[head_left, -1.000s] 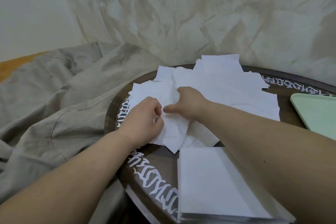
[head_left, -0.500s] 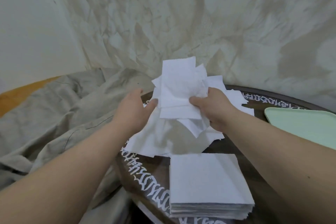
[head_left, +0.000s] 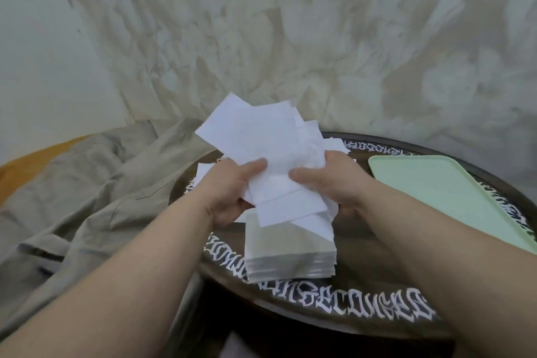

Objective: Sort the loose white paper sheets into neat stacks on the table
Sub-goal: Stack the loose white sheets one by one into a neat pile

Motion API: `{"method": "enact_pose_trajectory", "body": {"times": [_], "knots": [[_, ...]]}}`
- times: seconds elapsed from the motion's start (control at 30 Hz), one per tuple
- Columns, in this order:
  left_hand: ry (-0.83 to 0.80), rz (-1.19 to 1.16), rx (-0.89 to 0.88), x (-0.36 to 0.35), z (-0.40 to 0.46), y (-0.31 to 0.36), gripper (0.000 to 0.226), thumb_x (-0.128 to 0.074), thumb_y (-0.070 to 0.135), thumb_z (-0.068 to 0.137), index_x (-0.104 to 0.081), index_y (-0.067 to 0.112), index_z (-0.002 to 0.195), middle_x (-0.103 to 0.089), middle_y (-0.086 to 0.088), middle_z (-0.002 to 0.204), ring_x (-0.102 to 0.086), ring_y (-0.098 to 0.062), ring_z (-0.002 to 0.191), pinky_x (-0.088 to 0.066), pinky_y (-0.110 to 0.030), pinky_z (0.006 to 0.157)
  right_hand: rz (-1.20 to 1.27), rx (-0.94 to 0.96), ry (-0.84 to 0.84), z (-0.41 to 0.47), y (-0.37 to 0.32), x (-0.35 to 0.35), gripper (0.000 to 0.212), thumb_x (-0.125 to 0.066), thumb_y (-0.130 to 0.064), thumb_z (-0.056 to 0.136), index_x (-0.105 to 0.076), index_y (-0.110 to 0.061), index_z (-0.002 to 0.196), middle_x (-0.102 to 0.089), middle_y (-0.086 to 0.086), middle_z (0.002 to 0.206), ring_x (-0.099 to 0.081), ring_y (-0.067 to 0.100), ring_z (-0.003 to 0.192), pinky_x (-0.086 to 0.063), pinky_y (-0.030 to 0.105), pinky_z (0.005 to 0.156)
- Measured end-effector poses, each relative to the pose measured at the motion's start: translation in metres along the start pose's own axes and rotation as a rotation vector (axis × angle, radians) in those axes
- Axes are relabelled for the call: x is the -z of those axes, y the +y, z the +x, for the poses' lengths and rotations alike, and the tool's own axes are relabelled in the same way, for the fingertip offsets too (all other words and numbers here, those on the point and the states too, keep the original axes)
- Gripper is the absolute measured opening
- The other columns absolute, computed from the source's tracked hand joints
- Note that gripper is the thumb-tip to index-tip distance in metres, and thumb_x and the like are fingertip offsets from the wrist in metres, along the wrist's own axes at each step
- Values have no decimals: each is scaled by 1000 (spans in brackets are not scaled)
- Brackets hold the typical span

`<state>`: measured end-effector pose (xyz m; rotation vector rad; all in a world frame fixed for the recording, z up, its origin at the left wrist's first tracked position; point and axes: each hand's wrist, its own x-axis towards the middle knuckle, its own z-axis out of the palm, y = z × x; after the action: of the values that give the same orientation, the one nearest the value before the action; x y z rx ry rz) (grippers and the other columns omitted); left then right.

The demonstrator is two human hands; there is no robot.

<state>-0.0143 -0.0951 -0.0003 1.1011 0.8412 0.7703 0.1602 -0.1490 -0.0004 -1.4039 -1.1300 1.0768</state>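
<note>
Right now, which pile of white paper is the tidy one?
The neat stack lying on the table, nearest the person. Its edges line up squarely. The bunch gripped by the left hand and right hand fans out crookedly.

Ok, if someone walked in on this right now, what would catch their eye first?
Probably the untidy bunch of white sheets held up in mid-frame, gripped by the left hand and right hand. Just below it, a squared-up stack sits on the round dark table with white lettering around its rim. A pale green tray lies at the table's right.
</note>
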Motion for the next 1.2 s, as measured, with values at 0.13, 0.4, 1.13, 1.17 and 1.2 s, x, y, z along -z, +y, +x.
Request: {"method": "enact_pose_trajectory", "body": {"times": [0.13,0.4,1.13,1.17,1.2], "knots": [[225,-122,-63,0,-16,-23,29,-49,1,95,-57,5,123,-67,-11,116,-66,-28,99,-55,-40,78,115,-3,212,-22,19,1,34,-75,-13,77,-61,-15,109,-69,6,93,-70,20,79,-55,30,65],[378,-406,-93,2,-41,-56,19,-48,-1,96,-59,3,111,-69,-7,98,-68,-21,82,-58,-28,55,257,-65,226,-55,62,-18,5,-67,-7,84,-69,-5,80,-72,19,88,-67,25,73,-55,36,67],[175,-524,-41,5,-25,-63,31,-38,20,103,-55,10,127,-68,-9,118,-67,-27,104,-58,-43,78,68,7,161,-43,70,-15,2,-67,-14,85,-68,-14,84,-72,1,89,-68,15,80,-57,26,67],[161,-522,-40,4,-25,-64,32,-37,20,103,-54,9,128,-67,-9,119,-66,-27,105,-57,-43,79,119,14,162,-44,70,-16,2,-69,-16,84,-69,-15,85,-73,0,89,-69,15,80,-57,27,70],[149,-515,-36,3,-25,-65,33,-37,20,103,-53,8,129,-67,-10,120,-66,-27,106,-58,-43,80,153,32,164,-43,70,-18,5,-71,-17,82,-70,-15,86,-74,-2,89,-70,13,80,-57,26,70]]}}
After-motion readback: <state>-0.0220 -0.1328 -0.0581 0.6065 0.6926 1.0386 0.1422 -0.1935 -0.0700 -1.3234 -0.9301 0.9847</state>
